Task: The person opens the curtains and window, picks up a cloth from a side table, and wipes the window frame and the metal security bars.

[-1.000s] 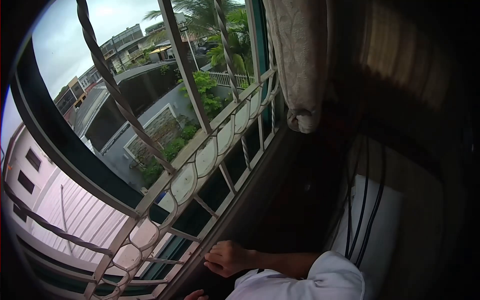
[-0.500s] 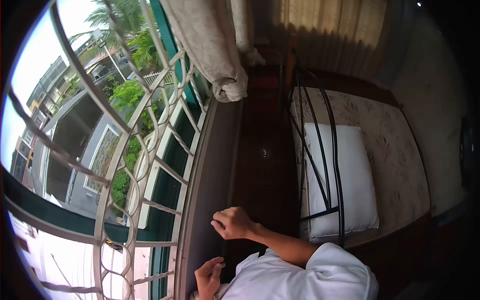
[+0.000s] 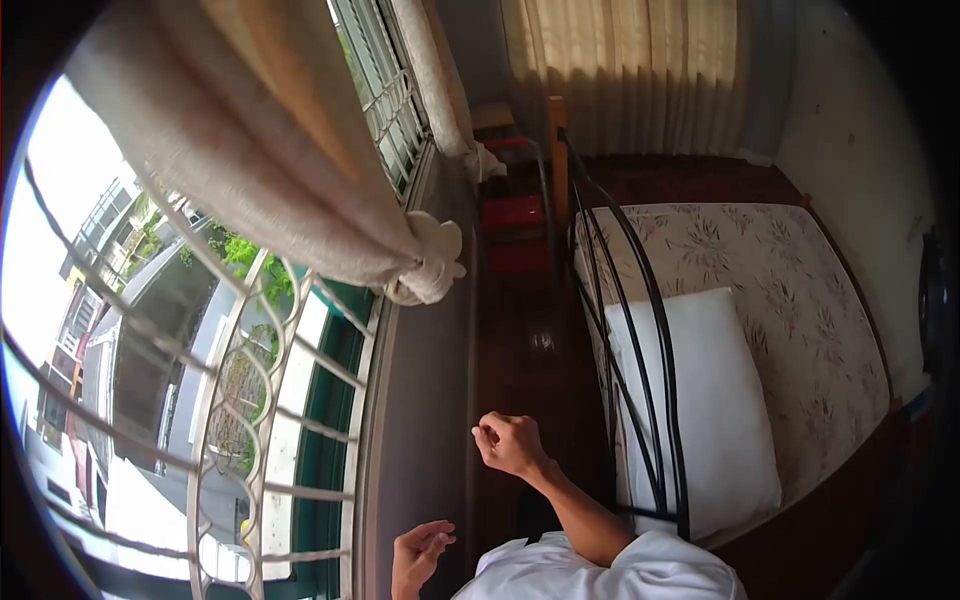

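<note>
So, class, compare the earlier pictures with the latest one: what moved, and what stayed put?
The right hand lifted off the window ledge and drew away from it, loosely closed, holding nothing. The left hand rose further into view, fingers open. The view swung from the window grille toward the room. The knotted curtain, bed and pillow did not move.

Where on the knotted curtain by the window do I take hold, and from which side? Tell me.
Take the curtain at the narrow neck just above its knot, where the cloth is gathered into one bundle. Come from the room side, likely with the right hand: the window grille stands close behind it.
</note>
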`<state>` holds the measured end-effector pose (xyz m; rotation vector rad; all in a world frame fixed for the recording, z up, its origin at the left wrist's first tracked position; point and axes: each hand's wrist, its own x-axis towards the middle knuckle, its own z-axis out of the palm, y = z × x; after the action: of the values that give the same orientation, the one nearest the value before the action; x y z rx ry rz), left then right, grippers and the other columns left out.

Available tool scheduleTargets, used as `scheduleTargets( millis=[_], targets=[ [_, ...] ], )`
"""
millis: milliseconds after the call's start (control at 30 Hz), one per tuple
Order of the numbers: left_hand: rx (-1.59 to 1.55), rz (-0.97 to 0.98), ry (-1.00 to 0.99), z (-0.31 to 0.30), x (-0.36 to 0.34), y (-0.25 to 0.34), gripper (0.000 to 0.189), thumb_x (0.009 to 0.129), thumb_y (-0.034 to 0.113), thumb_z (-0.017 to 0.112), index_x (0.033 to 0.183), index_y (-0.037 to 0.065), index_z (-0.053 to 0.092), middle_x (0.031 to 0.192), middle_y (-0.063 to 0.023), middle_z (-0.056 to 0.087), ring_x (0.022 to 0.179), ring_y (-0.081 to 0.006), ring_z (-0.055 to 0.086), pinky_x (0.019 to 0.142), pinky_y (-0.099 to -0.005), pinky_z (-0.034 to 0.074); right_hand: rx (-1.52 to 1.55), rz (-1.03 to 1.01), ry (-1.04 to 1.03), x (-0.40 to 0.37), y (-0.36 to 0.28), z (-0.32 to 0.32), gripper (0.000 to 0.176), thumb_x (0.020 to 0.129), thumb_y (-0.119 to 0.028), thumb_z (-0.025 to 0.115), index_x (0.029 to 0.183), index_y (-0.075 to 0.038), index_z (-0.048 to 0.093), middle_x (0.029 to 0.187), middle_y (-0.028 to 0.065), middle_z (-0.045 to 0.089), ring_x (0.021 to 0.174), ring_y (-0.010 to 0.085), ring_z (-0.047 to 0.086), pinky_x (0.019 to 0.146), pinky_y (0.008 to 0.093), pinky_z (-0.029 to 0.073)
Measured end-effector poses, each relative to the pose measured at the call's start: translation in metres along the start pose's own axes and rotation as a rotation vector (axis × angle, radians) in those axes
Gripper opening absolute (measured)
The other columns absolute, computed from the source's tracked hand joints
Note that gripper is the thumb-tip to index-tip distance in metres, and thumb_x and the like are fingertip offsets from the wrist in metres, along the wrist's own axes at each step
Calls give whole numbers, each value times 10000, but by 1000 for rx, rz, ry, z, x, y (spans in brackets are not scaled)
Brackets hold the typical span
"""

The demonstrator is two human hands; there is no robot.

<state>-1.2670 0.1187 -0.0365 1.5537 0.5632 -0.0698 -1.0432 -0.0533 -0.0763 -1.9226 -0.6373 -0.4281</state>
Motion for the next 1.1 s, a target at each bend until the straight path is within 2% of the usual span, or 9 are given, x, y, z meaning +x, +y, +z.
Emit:
scheduleTargets(
  millis=[233, 333, 433, 600, 667, 767, 833, 1000, 1100],
  targets=[
    [265, 10, -275, 75, 118, 52, 242, 967, 33, 644, 1186, -54, 697, 1083, -139, 758, 972, -194, 738, 861, -297, 579, 133, 171, 120, 121, 67, -37, 123, 891, -154, 715, 817, -69, 664, 616, 73, 645, 544, 224, 672, 510, 332, 511],
    [305, 22, -345, 102, 160, 71, 243, 959, 32, 651, 1183, -43, 703, 1073, -146, 760, 955, -200, 744, 874, -310, 584, 253, 257, 269, 165, 107, -40, 124, 882, -100, 753, 836, -31, 661, 590, 42, 607, 507, 91, 572, 491, 262, 443],
    [354, 49, -455, 125, 215, 92, 257, 959, 4, 615, 1197, -53, 694, 1087, -157, 753, 972, -205, 739, 907, -326, 583, 357, 309, 284, 195, 141, -36, 121, 880, -83, 761, 852, -13, 667, 584, 20, 591, 521, 40, 516, 493, 238, 414],
    [366, 121, -618, 157, 319, 121, 283, 961, -33, 571, 1217, -43, 690, 1108, -145, 749, 994, -187, 720, 949, -321, 578, 349, 374, 187, 270, 188, -11, 127, 906, -119, 730, 872, -8, 680, 573, 31, 615, 530, 54, 567, 494, 259, 437],
    [342, 153, -611, 163, 371, 121, 259, 976, 9, 607, 1215, -24, 699, 1101, -120, 756, 990, -181, 717, 927, -335, 581, 330, 392, 137, 309, 211, 7, 137, 909, -137, 723, 879, -9, 685, 572, 51, 633, 528, 82, 605, 499, 276, 458],
    [318, 156, -624, 172, 456, 140, 274, 1005, 114, 636, 1247, -2, 690, 1147, -108, 747, 1020, -175, 705, 913, -346, 570, 223, 296, -31, 371, 241, 29, 168, 877, -191, 724, 902, -27, 697, 677, 148, 708, 635, 263, 734, 581, 347, 552],
    [350, 194, -634, 182, 490, 148, 345, 1023, 214, 638, 1303, 14, 659, 1203, -104, 730, 1068, -171, 687, 910, -346, 551, 231, 330, -107, 407, 263, 38, 170, 876, -195, 726, 908, -30, 699, 696, 146, 716, 647, 256, 737, 592, 338, 556],
    [249, 103, -648, 197, 545, 197, 414, 1036, 239, 621, 1387, 22, 591, 1249, -107, 709, 1084, -168, 668, 937, -328, 530, 381, 315, -106, 534, 328, 83, 138, 892, -155, 713, 930, -24, 692, 657, 89, 669, 583, 164, 662, 576, 325, 518],
    [98, -3, -407, 190, 575, 201, 433, 1037, 219, 617, 1395, -18, 567, 1272, -113, 694, 1076, -165, 657, 955, -319, 517, 572, 185, -178, 624, 366, 137, 100, 965, -78, 622, 988, 16, 645, 752, 14, 649, 653, 66, 625, 548, 243, 480]
  ],
)
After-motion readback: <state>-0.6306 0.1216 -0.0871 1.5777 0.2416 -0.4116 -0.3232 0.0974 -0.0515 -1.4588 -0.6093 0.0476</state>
